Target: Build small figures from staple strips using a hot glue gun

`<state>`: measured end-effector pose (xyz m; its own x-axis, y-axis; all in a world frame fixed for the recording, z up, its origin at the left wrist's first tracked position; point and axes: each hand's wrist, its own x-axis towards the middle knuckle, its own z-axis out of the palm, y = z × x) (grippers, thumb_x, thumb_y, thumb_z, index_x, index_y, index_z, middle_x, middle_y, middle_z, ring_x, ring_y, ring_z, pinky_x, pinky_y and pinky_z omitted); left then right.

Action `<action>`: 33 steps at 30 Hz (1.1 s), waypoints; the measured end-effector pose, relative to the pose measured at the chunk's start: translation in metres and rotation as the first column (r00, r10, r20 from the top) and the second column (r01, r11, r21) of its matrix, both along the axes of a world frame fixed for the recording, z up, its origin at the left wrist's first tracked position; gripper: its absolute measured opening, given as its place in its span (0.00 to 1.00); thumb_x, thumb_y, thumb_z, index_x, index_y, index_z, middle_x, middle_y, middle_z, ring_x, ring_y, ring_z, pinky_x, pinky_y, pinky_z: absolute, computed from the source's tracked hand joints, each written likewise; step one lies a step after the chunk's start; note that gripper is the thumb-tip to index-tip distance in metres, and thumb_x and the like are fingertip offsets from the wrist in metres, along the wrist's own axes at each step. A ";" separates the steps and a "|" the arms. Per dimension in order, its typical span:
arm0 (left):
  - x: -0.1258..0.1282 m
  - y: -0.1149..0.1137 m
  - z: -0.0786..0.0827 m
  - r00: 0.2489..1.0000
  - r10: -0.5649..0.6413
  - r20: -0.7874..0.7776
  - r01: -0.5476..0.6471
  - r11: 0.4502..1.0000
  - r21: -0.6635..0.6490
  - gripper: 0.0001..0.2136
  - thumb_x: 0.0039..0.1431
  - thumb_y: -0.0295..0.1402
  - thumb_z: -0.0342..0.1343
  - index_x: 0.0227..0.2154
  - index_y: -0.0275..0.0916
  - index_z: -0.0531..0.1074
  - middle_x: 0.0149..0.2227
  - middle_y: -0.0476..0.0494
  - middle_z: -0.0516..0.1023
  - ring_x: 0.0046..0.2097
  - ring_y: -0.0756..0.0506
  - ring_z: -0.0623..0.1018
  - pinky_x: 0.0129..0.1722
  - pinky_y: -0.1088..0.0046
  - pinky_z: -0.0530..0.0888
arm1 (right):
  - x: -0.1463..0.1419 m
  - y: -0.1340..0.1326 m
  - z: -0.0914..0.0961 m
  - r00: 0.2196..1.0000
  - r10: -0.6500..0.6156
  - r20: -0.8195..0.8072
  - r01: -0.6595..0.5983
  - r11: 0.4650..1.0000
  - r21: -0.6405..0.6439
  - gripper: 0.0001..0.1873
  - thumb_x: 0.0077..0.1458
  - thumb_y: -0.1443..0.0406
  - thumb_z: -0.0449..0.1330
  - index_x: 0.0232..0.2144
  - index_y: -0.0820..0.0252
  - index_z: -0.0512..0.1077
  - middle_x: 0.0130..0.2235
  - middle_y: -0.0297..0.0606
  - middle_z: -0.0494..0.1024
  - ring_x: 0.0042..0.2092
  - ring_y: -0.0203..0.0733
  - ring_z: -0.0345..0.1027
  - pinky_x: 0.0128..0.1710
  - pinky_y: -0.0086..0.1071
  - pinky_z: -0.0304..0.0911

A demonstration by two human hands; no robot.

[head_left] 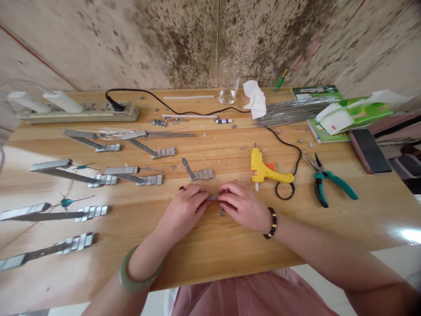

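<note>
Silver strip [213, 197]: a short grey metallic piece is held just above the counter [210, 250], near its front middle, between the two hands; only its central part is seen, both ends being covered.
Long axis: laid left to right, roughly parallel to the front edge of the counter.
Left hand [184, 207]: its fingers [201, 198] are closed in a pinch on the left end of the strip, the knuckles turned up.
Right hand [242, 205]: its fingers [226, 198] are closed on the right end, so that the strip is bridged between both grips.
Key relation: the strip lies straight between the fingertips, equally close to both hands; neither hand is placed nearer than the other.
Small offcut [222, 213]: a tiny grey chip is seen on the counter just below the strip, close to the right hand; whether it is touched cannot be told.
Folded silver piece [198, 174]: laid just beyond the hands, apart from them.
Glue gun [267, 172]: a yellow one is laid on its side just beyond the right hand, its black cord trailed toward the back.
Pliers [324, 181]: green-handled, set well to the right.
Finished pieces [88, 213]: long silver shapes are spread in rows over the left half of the counter.
</note>
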<state>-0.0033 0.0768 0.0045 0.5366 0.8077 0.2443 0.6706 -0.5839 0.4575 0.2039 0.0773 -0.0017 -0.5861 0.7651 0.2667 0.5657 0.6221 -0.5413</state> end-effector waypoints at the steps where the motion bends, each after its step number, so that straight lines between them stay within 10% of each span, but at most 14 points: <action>1: 0.000 0.000 0.000 1.000 -0.001 0.002 0.001 1.000 0.001 0.07 0.61 0.29 0.51 0.35 0.37 0.74 0.33 0.43 0.74 0.37 0.45 0.74 0.37 0.67 0.72 | 0.000 0.000 0.000 1.000 0.000 -0.002 0.000 1.000 0.001 0.06 0.59 0.68 0.56 0.36 0.60 0.74 0.41 0.40 0.72 0.43 0.43 0.64 0.46 0.40 0.63; 33: 0.000 0.000 0.002 1.000 -0.012 -0.008 0.012 1.000 0.005 0.06 0.61 0.29 0.52 0.36 0.37 0.74 0.35 0.43 0.75 0.38 0.44 0.73 0.38 0.65 0.71 | 0.001 0.000 0.000 1.000 0.015 0.000 -0.015 0.999 0.030 0.09 0.59 0.68 0.56 0.39 0.60 0.75 0.40 0.42 0.72 0.43 0.43 0.63 0.45 0.41 0.64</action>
